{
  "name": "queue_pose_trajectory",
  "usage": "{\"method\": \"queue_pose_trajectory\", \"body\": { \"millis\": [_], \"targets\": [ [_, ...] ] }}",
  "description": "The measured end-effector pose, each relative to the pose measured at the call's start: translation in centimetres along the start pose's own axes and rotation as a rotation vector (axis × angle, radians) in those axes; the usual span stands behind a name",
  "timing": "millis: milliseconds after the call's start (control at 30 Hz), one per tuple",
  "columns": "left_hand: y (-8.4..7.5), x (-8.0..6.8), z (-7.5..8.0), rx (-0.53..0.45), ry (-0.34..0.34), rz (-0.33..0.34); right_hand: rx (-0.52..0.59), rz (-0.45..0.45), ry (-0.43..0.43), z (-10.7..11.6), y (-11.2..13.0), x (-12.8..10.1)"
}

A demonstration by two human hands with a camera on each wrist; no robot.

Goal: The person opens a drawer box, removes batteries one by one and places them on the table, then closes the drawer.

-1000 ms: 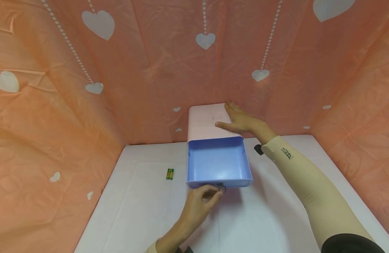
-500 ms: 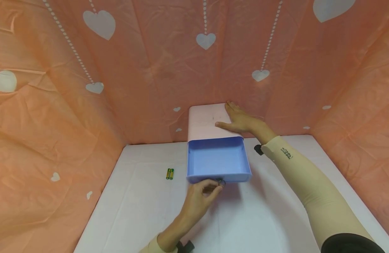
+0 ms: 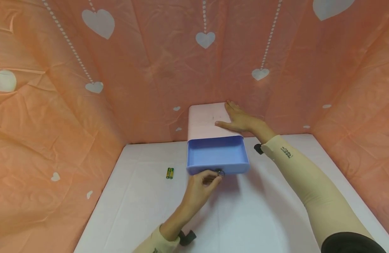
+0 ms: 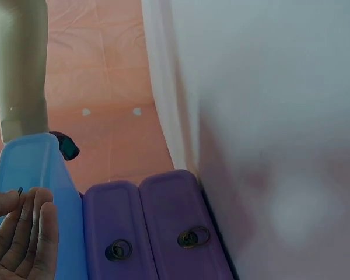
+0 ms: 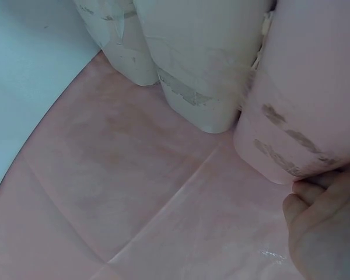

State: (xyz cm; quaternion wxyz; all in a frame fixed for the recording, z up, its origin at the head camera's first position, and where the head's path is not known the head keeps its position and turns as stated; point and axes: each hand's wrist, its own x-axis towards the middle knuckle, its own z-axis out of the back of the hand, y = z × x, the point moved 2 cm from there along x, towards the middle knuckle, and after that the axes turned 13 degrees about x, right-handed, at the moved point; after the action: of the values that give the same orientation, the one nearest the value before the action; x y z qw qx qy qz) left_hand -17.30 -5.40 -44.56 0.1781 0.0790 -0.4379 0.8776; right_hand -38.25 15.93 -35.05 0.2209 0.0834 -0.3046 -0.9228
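Left hand (image 3: 199, 188) pinches the blue drawer's (image 3: 217, 157) ring pull (image 3: 220, 172); right hand (image 3: 240, 119) lies flat atop the pink cabinet (image 3: 204, 121).

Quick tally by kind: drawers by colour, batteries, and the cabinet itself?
Pink plastic drawer cabinet: 1
Open blue plastic drawer: 1
Closed purple drawers with ring pulls: 2
Green-and-yellow batteries on the white table: 2
Total: 6

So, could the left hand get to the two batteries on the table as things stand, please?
Probably yes: the batteries lie on bare table just beside the left hand, nothing between, though it first must release the drawer's ring pull.
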Motion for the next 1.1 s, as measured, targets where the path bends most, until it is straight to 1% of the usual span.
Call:
{"method": "queue_pose_trajectory", "body": {
  "millis": [267,500,867,1100],
  "targets": [
    [0.1,1.3,0.2,-0.020,-0.019,-0.008,-0.003,-0.010,0.004,-0.1,0.0,-0.1],
    [0.3,2.5,0.3,-0.045,-0.015,-0.005,-0.021,-0.011,0.012,0.0,0.0,-0.2],
    [0.7,4.4,0.4,-0.001,-0.026,0.005,-0.019,-0.015,0.015,0.0,-0.3,0.0],
    [0.9,5.6,0.2,-0.010,-0.034,0.005,-0.024,-0.016,0.012,0.0,-0.3,0.0]
  ]
}}
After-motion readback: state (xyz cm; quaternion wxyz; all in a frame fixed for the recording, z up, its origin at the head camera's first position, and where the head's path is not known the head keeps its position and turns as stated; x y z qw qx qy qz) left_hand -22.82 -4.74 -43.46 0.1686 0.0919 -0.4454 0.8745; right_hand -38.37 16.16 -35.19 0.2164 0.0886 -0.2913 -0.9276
